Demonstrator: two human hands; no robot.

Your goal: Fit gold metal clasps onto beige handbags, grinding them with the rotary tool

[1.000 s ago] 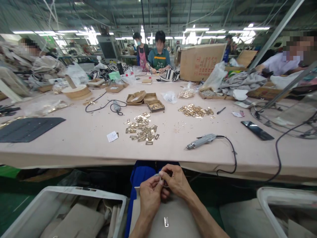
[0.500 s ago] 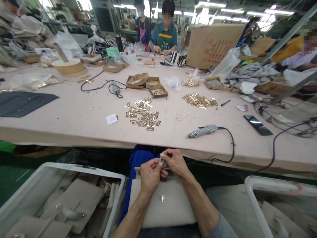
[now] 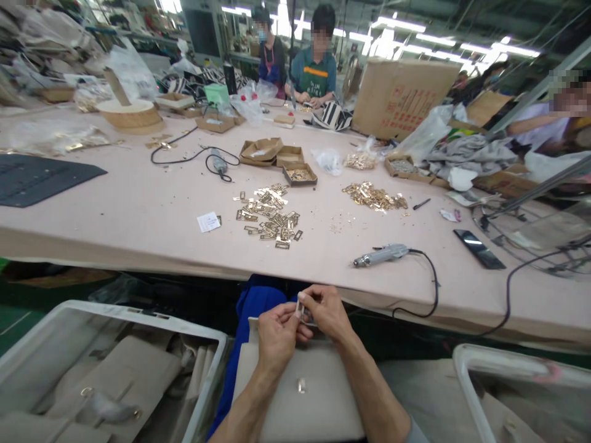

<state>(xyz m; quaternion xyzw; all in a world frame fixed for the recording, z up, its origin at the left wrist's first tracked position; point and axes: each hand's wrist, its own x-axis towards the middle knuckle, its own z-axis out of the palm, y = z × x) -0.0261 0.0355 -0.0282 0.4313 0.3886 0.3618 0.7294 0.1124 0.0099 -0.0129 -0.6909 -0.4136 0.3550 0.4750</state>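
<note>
A beige bag (image 3: 300, 412) lies on my lap, with a small shiny metal clasp piece (image 3: 301, 386) on its front. Above it, near the table's front edge, both hands meet with fingers pinched together. My left hand (image 3: 279, 329) and my right hand (image 3: 325, 311) grip a small rectangular metal plate (image 3: 299, 309) between thumbs and fingertips. Part of that plate is hidden by the fingers. Behind my left hand shows a beige edge (image 3: 252, 329) of the bag.
On the table (image 3: 152, 227) are a pile of metal frames (image 3: 272, 218), a pile of gold fittings (image 3: 373, 197), an electric screwdriver (image 3: 381, 254) with a cord, and a phone (image 3: 479, 249). White bins (image 3: 152, 320) with beige bags flank me. A co-worker (image 3: 318, 67) stands opposite.
The view has tilted and shifted slightly, so the bag and hands sit a little lower in it. Both hands keep their pinch on the small metal plate, fingers barely moved.
</note>
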